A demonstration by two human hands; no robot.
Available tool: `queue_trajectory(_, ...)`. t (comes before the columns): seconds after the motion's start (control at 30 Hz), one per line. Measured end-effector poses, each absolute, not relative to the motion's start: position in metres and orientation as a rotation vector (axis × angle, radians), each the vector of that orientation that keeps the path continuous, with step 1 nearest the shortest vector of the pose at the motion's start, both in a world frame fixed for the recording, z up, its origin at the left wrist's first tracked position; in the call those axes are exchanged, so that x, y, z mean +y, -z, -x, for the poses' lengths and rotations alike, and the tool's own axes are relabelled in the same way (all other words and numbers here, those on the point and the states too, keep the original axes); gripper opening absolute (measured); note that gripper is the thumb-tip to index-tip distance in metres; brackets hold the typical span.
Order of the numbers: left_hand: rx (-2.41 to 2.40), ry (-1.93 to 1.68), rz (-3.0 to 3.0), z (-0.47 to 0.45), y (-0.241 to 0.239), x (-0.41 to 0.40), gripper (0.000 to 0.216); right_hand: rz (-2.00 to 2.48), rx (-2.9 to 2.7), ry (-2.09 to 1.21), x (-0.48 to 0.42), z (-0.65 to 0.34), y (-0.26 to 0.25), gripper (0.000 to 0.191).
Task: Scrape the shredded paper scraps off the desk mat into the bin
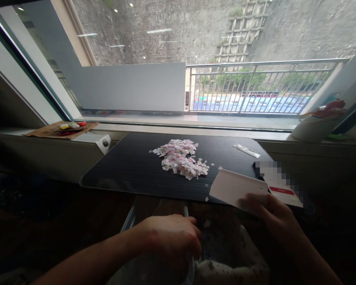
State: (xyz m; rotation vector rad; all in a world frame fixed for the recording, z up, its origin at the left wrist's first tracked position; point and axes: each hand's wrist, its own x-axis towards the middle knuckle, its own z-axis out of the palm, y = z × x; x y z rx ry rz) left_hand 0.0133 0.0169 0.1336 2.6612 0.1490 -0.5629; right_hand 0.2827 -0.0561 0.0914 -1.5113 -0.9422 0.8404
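Pinching a white card (234, 186) in nearly closed right hand (274, 211). Gripping a clear box (186, 210) by its rim with curled left hand (176, 237). Facing paper scraps (180, 162) heaped on table (127, 170).

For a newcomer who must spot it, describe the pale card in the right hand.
Find the black table before the window. Over its near right edge, the right hand holds a pale card. Unlike the red-banded item just right of it, its visible face shows no print, only a small dark spot.
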Motion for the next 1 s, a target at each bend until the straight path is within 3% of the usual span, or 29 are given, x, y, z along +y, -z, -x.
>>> queue_trajectory(0.2, 0.116, 0.599, -2.706, -0.023, -0.134, 0.011, 0.019, 1.514, -0.936, -0.814, -0.051, -0.28, -0.094, 0.026)
queue_trajectory(0.5, 0.052, 0.603, -2.677, -0.03, -0.135, 0.014, 0.02, 1.525, -0.998, -0.882, -0.056, -0.279, -0.096, 0.037)
queue_trajectory(0.73, 0.089, 0.667, -2.676, -0.042, -0.139, 0.01, 0.02, 1.667, -1.045, -0.482, -0.033, -0.278, -0.097, 0.024)
queue_trajectory(1.0, -0.003, 0.619, -2.667, -0.063, -0.136, 0.005, 0.019, 1.56, -1.087, -0.652, -0.032, -0.273, -0.083, 0.034)
